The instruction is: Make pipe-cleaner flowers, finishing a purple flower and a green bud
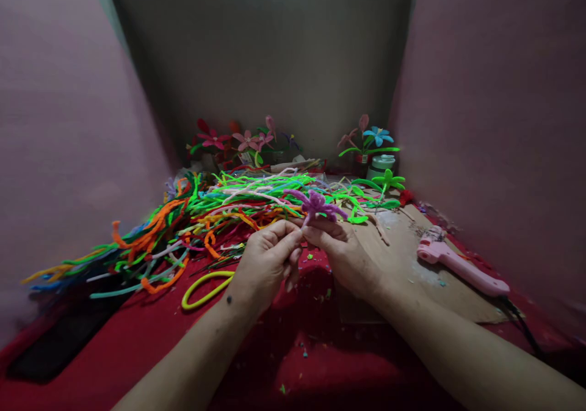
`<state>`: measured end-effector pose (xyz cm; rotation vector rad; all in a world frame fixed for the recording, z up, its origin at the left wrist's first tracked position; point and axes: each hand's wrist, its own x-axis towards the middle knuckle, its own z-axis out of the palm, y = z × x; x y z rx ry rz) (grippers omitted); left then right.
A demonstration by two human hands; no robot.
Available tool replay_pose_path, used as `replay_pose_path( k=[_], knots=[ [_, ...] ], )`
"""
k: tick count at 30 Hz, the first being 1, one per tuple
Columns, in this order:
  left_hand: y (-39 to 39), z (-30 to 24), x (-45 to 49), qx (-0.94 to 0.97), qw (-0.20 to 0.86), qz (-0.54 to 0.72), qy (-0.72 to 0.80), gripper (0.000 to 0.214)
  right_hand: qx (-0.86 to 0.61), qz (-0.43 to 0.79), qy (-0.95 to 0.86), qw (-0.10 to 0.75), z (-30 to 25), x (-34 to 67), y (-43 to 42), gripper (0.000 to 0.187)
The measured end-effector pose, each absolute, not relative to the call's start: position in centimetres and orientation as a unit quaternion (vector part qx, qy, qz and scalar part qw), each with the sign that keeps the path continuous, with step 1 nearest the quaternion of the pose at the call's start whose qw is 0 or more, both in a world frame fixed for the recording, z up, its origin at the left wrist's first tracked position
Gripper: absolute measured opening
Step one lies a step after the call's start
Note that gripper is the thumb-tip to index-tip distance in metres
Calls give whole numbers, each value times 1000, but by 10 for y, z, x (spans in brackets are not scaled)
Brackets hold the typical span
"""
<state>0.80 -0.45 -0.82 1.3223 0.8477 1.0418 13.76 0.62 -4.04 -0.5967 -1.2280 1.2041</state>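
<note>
Pipe cleaners (151,231) heap at left, spilling toward the wall (68,154); the left hand (270,258) and right hand (345,252) — fingertips close together — pinch a purple flower (317,204) at its underside; open red cloth (293,350) lies nearer; rightward, cardboard (389,276) offers flat room, a glue gun (462,264) along its right edge.

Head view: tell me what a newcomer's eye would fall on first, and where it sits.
Most likely the purple fuzzy flower, near the middle, at the fingertips of the left hand and the right hand. Behind it and to the left sprawls a tangled heap of fuzzy stems, its neon green and orange standing out against the red cloth. On the right, a pink corded tool lies on brown cardboard.
</note>
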Motion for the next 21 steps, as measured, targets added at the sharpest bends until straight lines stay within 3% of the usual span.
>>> replay_pose_path(
  k=[6, 12, 15, 21],
  knots=[
    [2, -10, 1, 495, 732, 389, 260, 7, -203, 630, -483, 573, -49, 139, 14, 20],
    [6, -11, -1, 512, 731, 365, 266, 12, -199, 628, -451, 602, -50, 136, 14, 8],
    [5, -12, 2, 590, 629, 384, 330, 13, -229, 596, -436, 634, -49, 135, 12, 9],
    [5, -25, 6, 766, 232, 436, 411, 10, -242, 552, -425, 675, -49, 132, 10, 5]
  ],
)
